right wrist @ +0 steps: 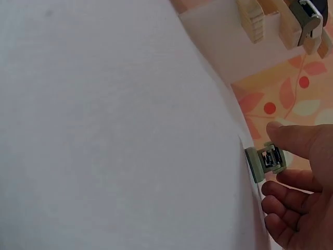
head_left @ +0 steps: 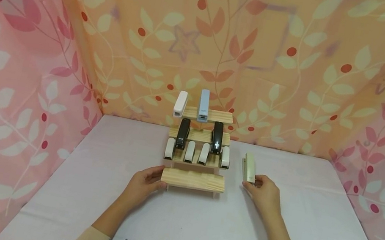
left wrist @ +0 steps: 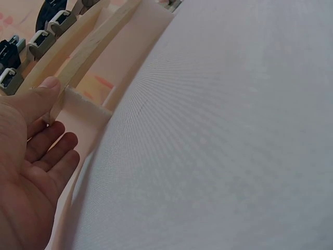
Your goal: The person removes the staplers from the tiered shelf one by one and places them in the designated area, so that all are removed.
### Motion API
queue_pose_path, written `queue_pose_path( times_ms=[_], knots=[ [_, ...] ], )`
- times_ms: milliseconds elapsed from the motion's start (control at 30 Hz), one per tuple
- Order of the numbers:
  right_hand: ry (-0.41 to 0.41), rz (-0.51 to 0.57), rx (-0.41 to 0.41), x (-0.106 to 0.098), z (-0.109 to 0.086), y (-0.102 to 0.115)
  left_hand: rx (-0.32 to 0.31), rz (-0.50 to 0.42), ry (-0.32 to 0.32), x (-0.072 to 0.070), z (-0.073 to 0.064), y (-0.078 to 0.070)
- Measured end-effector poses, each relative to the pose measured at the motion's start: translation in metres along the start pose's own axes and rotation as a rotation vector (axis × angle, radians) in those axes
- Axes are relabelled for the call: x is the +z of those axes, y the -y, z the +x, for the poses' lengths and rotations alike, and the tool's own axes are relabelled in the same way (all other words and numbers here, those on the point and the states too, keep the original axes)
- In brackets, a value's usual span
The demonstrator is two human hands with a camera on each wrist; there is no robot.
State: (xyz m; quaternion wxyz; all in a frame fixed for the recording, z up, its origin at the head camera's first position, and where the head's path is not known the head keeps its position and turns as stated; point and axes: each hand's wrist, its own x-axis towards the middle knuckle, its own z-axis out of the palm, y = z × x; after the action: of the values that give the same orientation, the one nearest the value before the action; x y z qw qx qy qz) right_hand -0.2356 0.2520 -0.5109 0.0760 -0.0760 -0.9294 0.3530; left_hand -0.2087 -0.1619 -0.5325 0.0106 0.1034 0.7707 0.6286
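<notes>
Patterned cloth [head_left: 159, 2] hangs behind and beside a white-covered tabletop [head_left: 188, 231], on which a tiered wooden rack [head_left: 198, 134] stands. Work in hand is judged to be the handling of the green stapler [head_left: 249, 168], which lies on the tabletop to the right of the rack, apart from it. Of the hands, the right hand [head_left: 265, 193] has thumb and forefinger closed lightly about the stapler's near end; the left hand [head_left: 144, 181] pinches the left end of the lowest board [head_left: 193, 180], its other fingers loosely bent, apparently steadying the rack. Any next move of the stapler would call for an even grip, with the rack held firm. Head view alone records the full load: four white staplers [head_left: 190, 151], two black staplers [head_left: 182, 134] above them, and a white stapler [head_left: 180, 104] and a blue stapler [head_left: 204, 106] at the top. Right wrist view adds the green stapler's metal mechanism [right wrist: 270, 158], end-on between thumb and forefinger; left wrist view adds the pale panel [left wrist: 83, 115] beneath the lowest board.
</notes>
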Motion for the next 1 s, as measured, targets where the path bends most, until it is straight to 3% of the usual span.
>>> queue_pose_path(
  times_ms=[267, 600, 1000],
  knots=[
    [0.024, 0.068, 0.043, -0.019, -0.004, 0.011, -0.013, -0.018, 0.001, 0.001, -0.002, 0.001],
    [-0.08, 0.091, -0.104, -0.033, -0.002, 0.022, -0.001, -0.011, -0.003, 0.001, 0.0, -0.001],
    [-0.121, 0.158, -0.204, -0.052, -0.008, 0.056, 0.007, 0.006, -0.007, 0.001, -0.001, -0.001]
  ],
)
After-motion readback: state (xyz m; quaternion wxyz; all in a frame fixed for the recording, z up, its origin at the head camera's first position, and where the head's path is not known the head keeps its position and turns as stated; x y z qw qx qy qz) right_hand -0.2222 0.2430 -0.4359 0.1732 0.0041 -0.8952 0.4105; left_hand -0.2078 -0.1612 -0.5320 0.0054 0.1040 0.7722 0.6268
